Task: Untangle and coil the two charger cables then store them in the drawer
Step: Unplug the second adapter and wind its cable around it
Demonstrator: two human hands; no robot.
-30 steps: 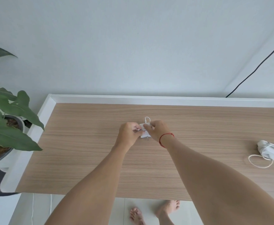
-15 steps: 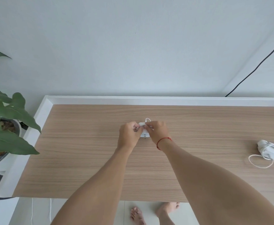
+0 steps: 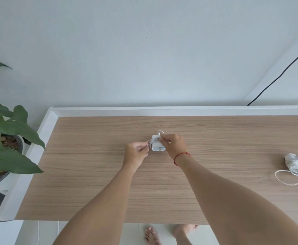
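Two white chargers: one at centre [image 3: 157, 145], cord pinched by left hand [image 3: 136, 153], body gripped by right hand [image 3: 175, 145]; second [image 3: 297, 165] lies far right.

Just the one head cam here, wide-angle, looking forward and down from above a wooden desk [image 3: 91, 174] pushed against a white wall [image 3: 144, 50] at 12 o'clock. Both forearms come in from 6 o'clock, and bare feet [image 3: 169, 234] show below the near edge.
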